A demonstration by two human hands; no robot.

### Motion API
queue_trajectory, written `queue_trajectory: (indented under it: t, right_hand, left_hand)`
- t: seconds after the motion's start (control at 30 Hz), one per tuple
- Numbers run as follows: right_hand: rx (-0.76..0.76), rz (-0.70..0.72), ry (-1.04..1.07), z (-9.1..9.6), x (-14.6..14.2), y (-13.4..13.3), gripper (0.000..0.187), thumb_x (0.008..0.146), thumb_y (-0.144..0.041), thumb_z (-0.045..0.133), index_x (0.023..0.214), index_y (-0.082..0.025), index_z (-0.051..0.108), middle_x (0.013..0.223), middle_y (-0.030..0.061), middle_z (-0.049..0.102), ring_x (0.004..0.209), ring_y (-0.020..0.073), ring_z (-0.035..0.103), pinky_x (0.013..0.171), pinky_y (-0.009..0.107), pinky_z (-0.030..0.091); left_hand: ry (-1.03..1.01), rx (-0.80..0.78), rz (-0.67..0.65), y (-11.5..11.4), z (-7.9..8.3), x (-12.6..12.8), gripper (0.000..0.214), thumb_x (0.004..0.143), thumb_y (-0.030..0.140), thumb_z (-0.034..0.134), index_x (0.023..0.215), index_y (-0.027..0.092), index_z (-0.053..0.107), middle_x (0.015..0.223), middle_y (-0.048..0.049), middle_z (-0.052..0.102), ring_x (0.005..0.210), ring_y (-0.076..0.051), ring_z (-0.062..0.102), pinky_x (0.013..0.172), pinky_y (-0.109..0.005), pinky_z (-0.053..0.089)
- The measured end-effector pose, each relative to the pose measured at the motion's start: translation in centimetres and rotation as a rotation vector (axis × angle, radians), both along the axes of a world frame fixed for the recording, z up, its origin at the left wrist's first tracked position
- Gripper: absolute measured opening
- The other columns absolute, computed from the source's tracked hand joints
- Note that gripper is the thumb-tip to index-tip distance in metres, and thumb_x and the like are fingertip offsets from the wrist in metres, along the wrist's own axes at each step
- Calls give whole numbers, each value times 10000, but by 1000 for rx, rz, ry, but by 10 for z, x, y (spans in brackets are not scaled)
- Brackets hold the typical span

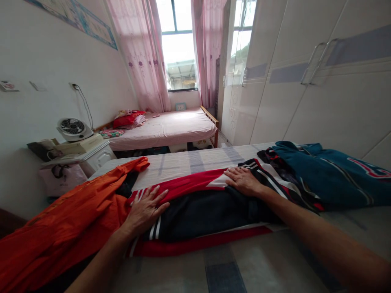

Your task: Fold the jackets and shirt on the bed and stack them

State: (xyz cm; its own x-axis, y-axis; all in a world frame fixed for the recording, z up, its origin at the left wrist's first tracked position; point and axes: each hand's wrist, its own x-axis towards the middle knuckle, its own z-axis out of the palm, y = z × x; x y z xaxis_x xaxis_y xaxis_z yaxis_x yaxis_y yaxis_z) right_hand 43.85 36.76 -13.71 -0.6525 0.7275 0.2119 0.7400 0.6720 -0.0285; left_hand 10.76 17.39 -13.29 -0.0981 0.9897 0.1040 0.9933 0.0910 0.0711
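A navy, red and white striped tracksuit garment (198, 211) lies folded lengthwise across the bed in front of me. My left hand (148, 207) rests flat on its left end, fingers spread, near the white stripes. On its right part my right hand (244, 180) lies palm down with fingers stretched out, over the white and navy cloth. Neither hand grips anything. An orange shirt (88, 207) is spread to the left, close to my left wrist. Beyond my right hand lies a teal zip jacket (332, 173) with red-and-white lettering.
The near bed has a checked sheet (224, 276). Farther off stands a pink-covered bed (177, 126) with red cloth (130, 119) on it. A white fan (75, 128) sits on a cabinet at left, above a paper bag (62, 179). White wardrobes (281, 110) line the right.
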Motion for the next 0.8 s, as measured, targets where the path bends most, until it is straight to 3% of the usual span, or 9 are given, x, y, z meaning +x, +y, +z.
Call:
queue_trajectory:
  t: [0.07,0.13,0.23,0.33,0.4,0.47,0.63,0.73,0.8]
  right_hand:
    - [-87,-25,-55,-15,0,1,514,918,-482,317,1349,-247,470,1452,72,405,1337,266,344,1081,481,236]
    - [-102,-23,-43,-17,4,0,516,925,-463,302,1342,-213,475,1443,88,416,1329,253,358,1076,451,256]
    - [45,-144,86,3,15,-8,487,918,-410,328,1298,-160,502,1378,138,484,1270,259,425,1022,408,333]
    - [198,-443,151,23,31,-18,516,871,-425,422,1259,-95,503,1279,220,536,1186,333,484,938,463,385]
    - [131,-601,103,27,44,-19,506,827,-439,489,1171,-74,555,1158,252,595,1107,368,534,877,486,412]
    - [-47,-654,111,27,58,-16,408,796,-421,525,1044,-110,620,1019,223,654,1012,356,590,829,466,436]
    - [-284,-466,458,38,83,-22,221,812,-355,497,898,-202,631,953,95,691,925,245,632,834,353,458]
    - [-505,-145,688,60,89,-53,247,832,-421,509,902,-206,608,1205,76,617,1069,234,582,900,333,447]
    - [-709,73,713,72,88,-81,246,824,-431,551,896,-203,607,1306,69,553,1154,239,533,952,344,423]
  left_hand:
    - [-17,-57,58,-2,-10,0,499,884,529,382,1349,359,442,1486,-69,358,1387,-326,239,1061,-605,183]
    - [-37,-77,62,-2,-14,-6,511,883,532,376,1360,355,425,1502,-65,325,1397,-322,213,1068,-597,171]
    - [-71,-75,29,-2,-11,-15,490,897,505,357,1344,332,458,1487,-73,354,1388,-312,244,1068,-570,213]
    - [-90,6,31,-1,-5,-13,479,922,463,320,1308,261,520,1424,-109,448,1342,-281,346,1067,-517,269]
    - [-104,88,18,-1,2,-2,493,924,465,315,1291,226,540,1401,-124,471,1330,-281,362,1073,-514,273]
    - [-147,147,-47,-2,9,14,487,920,469,327,1273,224,557,1401,-112,470,1333,-282,356,1081,-506,279]
    - [-328,134,-195,-4,24,58,454,922,449,346,1256,231,564,1432,-73,430,1330,-244,377,1092,-420,323]
    - [-397,184,-251,-7,33,83,491,919,435,376,1372,253,422,1491,-84,336,1348,-238,352,1097,-420,318]
    - [-400,261,-331,-9,38,100,590,892,434,448,1438,278,288,1529,-91,250,1374,-247,299,1092,-434,321]
